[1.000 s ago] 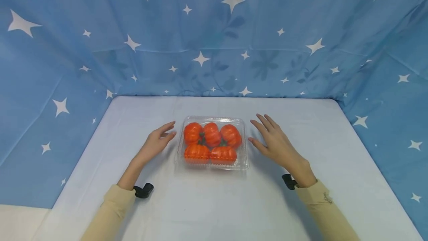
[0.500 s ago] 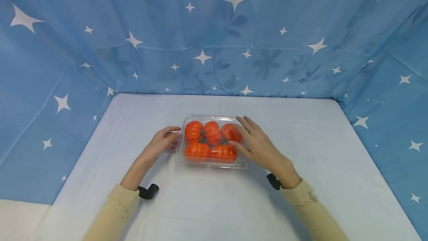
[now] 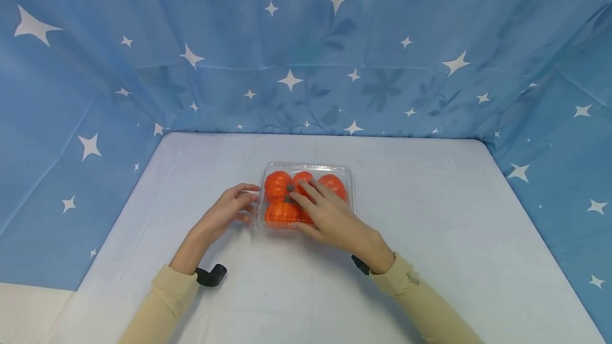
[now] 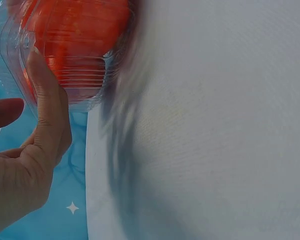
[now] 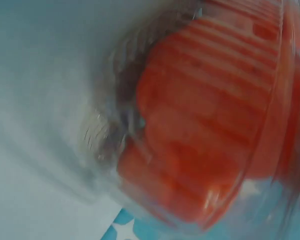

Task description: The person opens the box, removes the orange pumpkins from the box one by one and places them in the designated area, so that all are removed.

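Note:
A clear plastic clamshell box (image 3: 308, 166), lid closed, sits in the middle of the table. Inside are several orange-red, ribbed pumpkins (image 3: 282, 213) with short green stems. My left hand (image 3: 223, 213) is at the box's left side, fingers slightly bent. In the left wrist view one finger lies along the ridged clear wall (image 4: 15, 70), thumb apart from it. My right hand (image 3: 337, 223) reaches over the lid from the right with fingers spread, hiding part of the front-right pumpkins. The right wrist view is blurred, showing pumpkins (image 5: 190, 115) through the plastic and no fingers.
A white cloth covers the table (image 3: 421, 190). Blue curtains (image 3: 306, 57) with white stars hang behind it and along both sides. A black wrist camera (image 3: 212, 275) sits at the left wrist, and another (image 3: 360, 265) shows at the right wrist.
My right hand has moved left, from beside the box to over its lid. My left hand has shifted slightly right, up to the box's left side. The box has stayed in place.

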A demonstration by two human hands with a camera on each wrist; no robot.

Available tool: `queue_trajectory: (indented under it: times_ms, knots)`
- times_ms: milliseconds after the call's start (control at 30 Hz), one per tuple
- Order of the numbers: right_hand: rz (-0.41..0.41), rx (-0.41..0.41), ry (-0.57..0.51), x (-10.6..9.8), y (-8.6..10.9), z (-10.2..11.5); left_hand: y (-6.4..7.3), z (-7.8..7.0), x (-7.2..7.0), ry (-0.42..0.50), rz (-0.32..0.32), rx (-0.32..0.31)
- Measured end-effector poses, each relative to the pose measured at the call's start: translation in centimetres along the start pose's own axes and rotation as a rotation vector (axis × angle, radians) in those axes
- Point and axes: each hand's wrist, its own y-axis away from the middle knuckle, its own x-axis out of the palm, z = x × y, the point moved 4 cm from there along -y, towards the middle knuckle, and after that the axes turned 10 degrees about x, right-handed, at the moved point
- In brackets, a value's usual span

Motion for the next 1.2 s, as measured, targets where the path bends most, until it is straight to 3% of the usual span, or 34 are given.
queue_trajectory:
  times_ms: [267,533,900,1200]
  knots:
    - [-0.018,-0.055,0.081,1.1,-0.7,1.8,0.0,0.2,-0.2,0.043,0.020,0.013]
    - [-0.008,-0.072,0.095,1.6,-1.0,3.2,0.0,0.2,-0.1,0.063,0.020,-0.005]
    - [-0.054,-0.111,0.128,1.7,-1.0,3.7,-0.2,0.7,-0.2,0.056,0.008,-0.017]
    - [-0.036,-0.105,0.138,1.6,-0.9,3.4,-0.9,1.0,0.1,0.039,-0.007,-0.020]
